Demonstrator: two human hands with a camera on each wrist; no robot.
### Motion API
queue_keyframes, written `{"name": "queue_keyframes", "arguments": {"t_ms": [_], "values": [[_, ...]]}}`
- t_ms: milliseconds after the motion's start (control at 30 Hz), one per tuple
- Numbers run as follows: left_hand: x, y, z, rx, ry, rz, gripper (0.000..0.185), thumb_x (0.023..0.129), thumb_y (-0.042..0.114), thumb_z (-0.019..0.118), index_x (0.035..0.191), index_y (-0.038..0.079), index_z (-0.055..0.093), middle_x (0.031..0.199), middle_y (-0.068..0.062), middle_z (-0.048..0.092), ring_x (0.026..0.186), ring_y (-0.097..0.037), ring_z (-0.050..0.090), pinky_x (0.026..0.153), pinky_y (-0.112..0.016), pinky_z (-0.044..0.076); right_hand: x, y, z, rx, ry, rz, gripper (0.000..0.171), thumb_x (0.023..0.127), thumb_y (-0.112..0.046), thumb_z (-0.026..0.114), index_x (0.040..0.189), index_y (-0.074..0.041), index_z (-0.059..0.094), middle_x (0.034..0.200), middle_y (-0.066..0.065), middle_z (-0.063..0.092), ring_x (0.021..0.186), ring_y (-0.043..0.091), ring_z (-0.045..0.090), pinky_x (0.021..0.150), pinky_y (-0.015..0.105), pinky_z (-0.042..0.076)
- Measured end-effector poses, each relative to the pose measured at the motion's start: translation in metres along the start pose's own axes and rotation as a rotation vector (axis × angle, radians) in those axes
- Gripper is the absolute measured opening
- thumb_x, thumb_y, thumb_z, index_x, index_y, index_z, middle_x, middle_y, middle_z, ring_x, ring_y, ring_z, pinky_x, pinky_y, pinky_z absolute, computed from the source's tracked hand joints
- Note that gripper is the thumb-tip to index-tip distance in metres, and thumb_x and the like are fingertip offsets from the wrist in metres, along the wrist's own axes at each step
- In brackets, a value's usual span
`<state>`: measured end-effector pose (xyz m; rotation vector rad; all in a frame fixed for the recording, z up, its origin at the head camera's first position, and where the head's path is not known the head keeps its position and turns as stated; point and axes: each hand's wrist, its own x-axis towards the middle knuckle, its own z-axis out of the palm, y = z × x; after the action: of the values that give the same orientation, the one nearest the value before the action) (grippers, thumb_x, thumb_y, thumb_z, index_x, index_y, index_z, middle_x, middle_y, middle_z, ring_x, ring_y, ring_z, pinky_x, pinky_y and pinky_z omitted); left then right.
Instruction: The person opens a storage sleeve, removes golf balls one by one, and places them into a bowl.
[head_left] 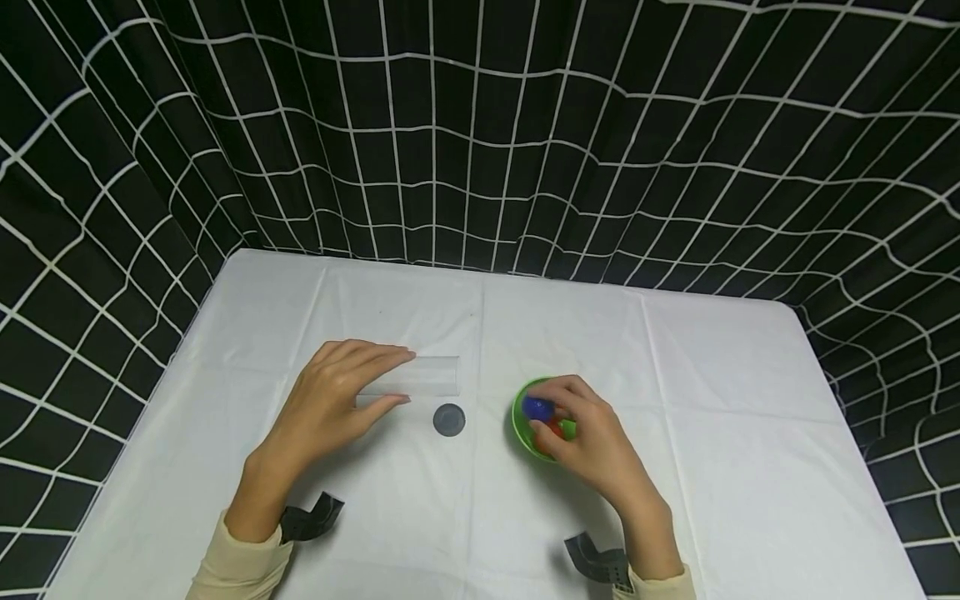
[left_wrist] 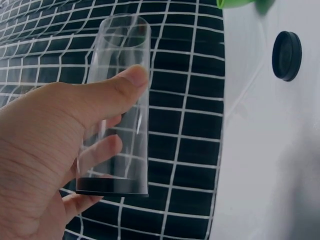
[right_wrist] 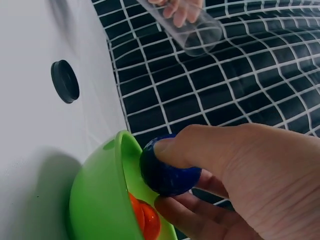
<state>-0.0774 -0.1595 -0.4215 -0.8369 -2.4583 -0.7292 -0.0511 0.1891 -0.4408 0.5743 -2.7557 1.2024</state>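
Head view shows a white table (head_left: 712,358) with wide bare cloth on every side of the green bowl (head_left: 520,417), its edges and the gridded curtain well away — plenty of room to move. Left of the bowl, the left hand (head_left: 330,400) curls round a clear tube (head_left: 420,377) lying on its side; loosely held, it could roll. A dark cap (head_left: 448,419) lies between tube and bowl. Over the bowl, the right hand (head_left: 592,442) pinches a blue ball (head_left: 536,407) — it might slip back onto the orange one.
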Motion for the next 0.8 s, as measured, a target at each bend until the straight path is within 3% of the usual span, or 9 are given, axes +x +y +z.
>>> {"name": "queue_keyframes", "arguments": {"t_ms": [100,367,800], "values": [[-0.0002,-0.001,-0.0008,-0.002,0.001,-0.002,0.05,0.085,0.031,0.089,0.132,0.02,0.074,0.127,0.001,0.078,0.117,-0.022,0.071,0.102,-0.043,0.052,0.0007,-0.0002,0.0009,-0.03,-0.006,-0.004,0.036,0.089,-0.001,0.082,0.123,-0.008,0.075,0.127,0.004,0.069,0.109,0.02,0.073,0.09,0.037,0.066],[-0.0004,-0.0032,-0.0032,-0.01,0.006,-0.026,0.051,0.085,0.03,0.09,0.132,0.02,0.074,0.128,0.001,0.078,0.117,-0.021,0.071,0.105,-0.042,0.053,0.0016,-0.0007,-0.0013,-0.084,0.039,0.011,0.037,0.09,-0.004,0.083,0.125,-0.009,0.075,0.13,0.004,0.07,0.117,0.027,0.072,0.1,0.048,0.061],[-0.0007,-0.0036,-0.0049,-0.029,0.019,-0.064,0.051,0.083,0.029,0.092,0.13,0.019,0.075,0.125,0.001,0.079,0.114,-0.02,0.072,0.102,-0.042,0.056,0.0004,0.0009,-0.006,-0.071,0.131,-0.012,0.033,0.092,-0.006,0.081,0.124,-0.011,0.076,0.129,0.003,0.071,0.104,0.026,0.077,0.096,0.037,0.061]]}}
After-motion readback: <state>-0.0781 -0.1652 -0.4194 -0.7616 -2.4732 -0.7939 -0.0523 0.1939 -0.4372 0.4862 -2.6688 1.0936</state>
